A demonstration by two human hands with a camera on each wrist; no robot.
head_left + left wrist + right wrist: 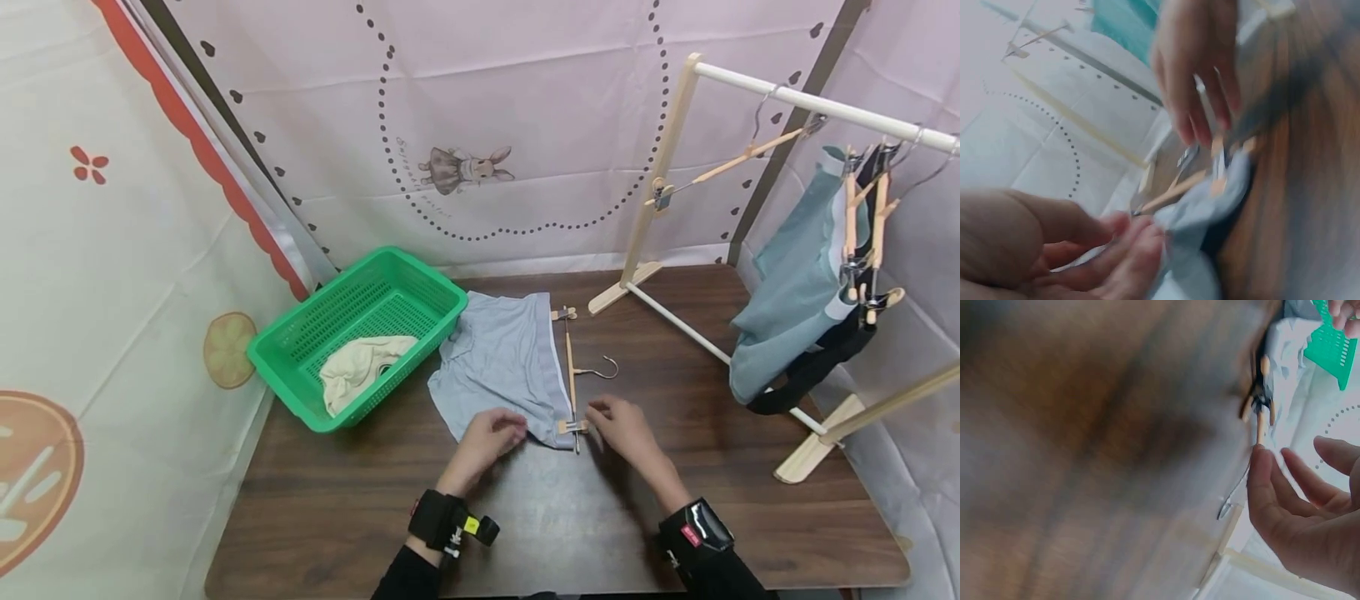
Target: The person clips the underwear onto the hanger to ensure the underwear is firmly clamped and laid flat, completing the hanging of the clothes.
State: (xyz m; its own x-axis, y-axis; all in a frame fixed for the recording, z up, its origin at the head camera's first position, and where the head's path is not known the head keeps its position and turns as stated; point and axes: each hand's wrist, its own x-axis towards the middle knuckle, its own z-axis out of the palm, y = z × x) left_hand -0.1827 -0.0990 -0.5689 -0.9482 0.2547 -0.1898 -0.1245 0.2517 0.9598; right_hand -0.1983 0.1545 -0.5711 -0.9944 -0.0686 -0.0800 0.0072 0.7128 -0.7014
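A light blue garment (498, 350) lies flat on the table, its pale waistband edge along a wooden clip hanger (572, 358). One clip (564, 314) sits at the far end of that edge, and the near clip (572, 427) grips the close corner. My left hand (491, 437) hovers at the garment's near edge, fingers loosely bent, thumb close to the fingertips. To the right of the near clip is my right hand (622, 429), its fingers parted and holding nothing in the right wrist view. The metal hook (600, 368) points right.
A green basket (300, 321) with a cream cloth (363, 367) inside stands at the left. On the right, a wooden rack with a white rail (825, 104) carries teal clothing (787, 283), black clothing (810, 367) and a bare clip hanger (750, 154).
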